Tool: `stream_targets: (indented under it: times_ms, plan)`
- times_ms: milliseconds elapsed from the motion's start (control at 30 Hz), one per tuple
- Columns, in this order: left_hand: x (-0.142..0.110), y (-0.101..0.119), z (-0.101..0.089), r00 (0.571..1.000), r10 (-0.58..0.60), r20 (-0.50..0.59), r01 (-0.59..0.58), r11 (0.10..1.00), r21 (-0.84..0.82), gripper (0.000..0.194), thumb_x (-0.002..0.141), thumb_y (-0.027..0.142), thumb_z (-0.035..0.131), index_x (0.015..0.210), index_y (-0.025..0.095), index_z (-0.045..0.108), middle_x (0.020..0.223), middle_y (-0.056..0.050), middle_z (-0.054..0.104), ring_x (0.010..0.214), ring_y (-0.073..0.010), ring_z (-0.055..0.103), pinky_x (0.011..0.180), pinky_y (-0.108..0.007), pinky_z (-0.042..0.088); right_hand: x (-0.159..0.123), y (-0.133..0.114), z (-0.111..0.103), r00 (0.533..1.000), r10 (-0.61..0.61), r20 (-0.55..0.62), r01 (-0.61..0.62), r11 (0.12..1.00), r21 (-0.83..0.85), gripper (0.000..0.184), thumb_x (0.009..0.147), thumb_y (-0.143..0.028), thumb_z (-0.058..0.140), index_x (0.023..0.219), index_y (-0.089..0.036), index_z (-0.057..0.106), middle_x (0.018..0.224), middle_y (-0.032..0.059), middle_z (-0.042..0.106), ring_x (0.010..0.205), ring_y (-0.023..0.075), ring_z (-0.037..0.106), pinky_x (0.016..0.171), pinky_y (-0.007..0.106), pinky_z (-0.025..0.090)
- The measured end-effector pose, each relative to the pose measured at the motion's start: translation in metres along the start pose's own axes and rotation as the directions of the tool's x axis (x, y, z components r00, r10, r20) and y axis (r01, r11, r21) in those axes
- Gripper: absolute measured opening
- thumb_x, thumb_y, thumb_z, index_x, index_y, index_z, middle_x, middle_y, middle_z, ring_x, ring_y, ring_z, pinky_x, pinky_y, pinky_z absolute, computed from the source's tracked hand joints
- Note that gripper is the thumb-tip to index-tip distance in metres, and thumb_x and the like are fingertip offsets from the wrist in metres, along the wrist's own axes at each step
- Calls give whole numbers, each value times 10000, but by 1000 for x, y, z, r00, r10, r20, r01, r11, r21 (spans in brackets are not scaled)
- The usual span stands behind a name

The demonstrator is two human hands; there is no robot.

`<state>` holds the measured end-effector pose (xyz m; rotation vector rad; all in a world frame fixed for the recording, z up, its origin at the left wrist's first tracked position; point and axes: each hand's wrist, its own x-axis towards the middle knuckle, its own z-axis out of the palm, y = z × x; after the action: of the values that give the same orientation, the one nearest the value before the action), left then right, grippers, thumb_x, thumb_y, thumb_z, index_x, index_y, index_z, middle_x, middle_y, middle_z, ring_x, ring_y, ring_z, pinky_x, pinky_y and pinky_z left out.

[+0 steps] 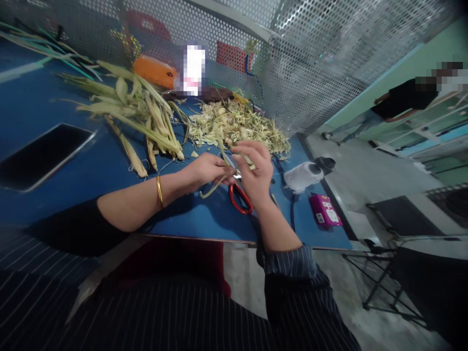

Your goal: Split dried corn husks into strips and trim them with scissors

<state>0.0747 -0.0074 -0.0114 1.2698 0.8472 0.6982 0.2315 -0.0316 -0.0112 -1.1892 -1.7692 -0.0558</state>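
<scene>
1 thin, curled strip (pixel 213 188) in left fingers (pixel 224 171); red loop-handled scissors (pixel 231 196).

Table (pixel 204 224): smooth blue top, mostly matt, with a faint sheen.
Stalks (pixel 139 109), towards the far edge: dry, fibrous plant matter, ridged and matt.
Shreds (pixel 237 126), by the far edge: rough, papery plant scraps, dull.
Strip (pixel 212 188): thin plant fibre, matt.
Scissors (pixel 243 211), towards the near edge: glossy red handle, apparently plastic.
Phone (pixel 46 153): smooth, dark, glassy face with a shiny rim.
Spool (pixel 302 176), at the right edge: soft white thread, matt.
Packet (pixel 325 210), near the near right corner: glossy purple plastic.
Bracelet (pixel 159 192): polished gold-coloured metal.
Sleeve (pixel 292 265): matt pinstriped cloth.
Mesh (pixel 310 53), beyond the far edge: perforated grey metal, slightly shiny.
</scene>
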Motion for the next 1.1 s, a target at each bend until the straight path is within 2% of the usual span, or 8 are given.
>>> stream_targets:
  times_ms: [133,267,367,533,667,800,933,1100]
  plan:
    - [3,7,-14,996,-63,-56,52,981,-189,312,812,429,667,832,129,754,819,-103,746,716,-155,680,692,-255,522,6,7,-13,990,78,-116,-83,996,-41,268,957,-402,458,1017,-253,672,1089,64,687,1077,225,601,1002,431,390]
    - [5,10,-20,986,-57,-154,23,976,-214,239,742,354,758,794,122,737,789,-79,733,685,-126,653,686,-242,502,6,16,-8,967,87,238,-77,996,-53,291,955,-396,464,782,-237,637,726,-16,675,730,154,597,1046,411,343]
    - [6,10,-15,970,-57,-235,8,979,-203,160,703,250,789,718,107,718,686,-54,702,608,-105,611,660,-245,492,4,17,-2,944,3,331,17,998,-59,268,931,-346,518,699,-230,583,633,-45,606,633,128,532,1038,372,352]
    - [9,7,-15,963,-68,-261,-15,952,-305,114,764,219,742,763,106,730,714,-64,719,665,-117,652,723,-251,517,1,9,-2,981,-50,186,85,979,-184,246,941,-320,504,729,-228,588,734,-4,639,767,160,582,1004,385,362]
    - [12,5,-21,988,1,-157,-66,912,-404,157,804,265,716,888,137,752,900,-89,756,869,-147,692,836,-254,520,-5,1,-6,989,-97,-116,58,952,-302,171,925,-348,528,868,-247,653,1012,62,674,999,224,584,993,433,343]
    - [11,5,-19,987,88,-135,-138,893,-429,126,772,193,732,863,111,759,926,-99,756,906,-151,683,899,-274,506,-10,-3,3,999,-31,-15,29,989,-143,233,914,-384,550,757,-232,631,798,32,650,813,186,587,838,358,406]
    - [11,3,-11,981,117,-155,-172,895,-411,122,695,172,777,786,94,759,870,-104,753,886,-170,679,878,-296,513,-10,-6,19,965,178,193,-209,966,153,304,898,-411,554,666,-215,570,663,-6,572,659,144,531,681,287,419]
    - [11,0,-8,972,97,-213,-183,884,-431,95,669,108,761,762,106,742,821,-76,742,832,-154,673,838,-288,518,-10,-8,22,952,190,239,-251,934,255,286,908,-317,514,645,-207,531,687,-7,571,712,138,539,734,276,419]
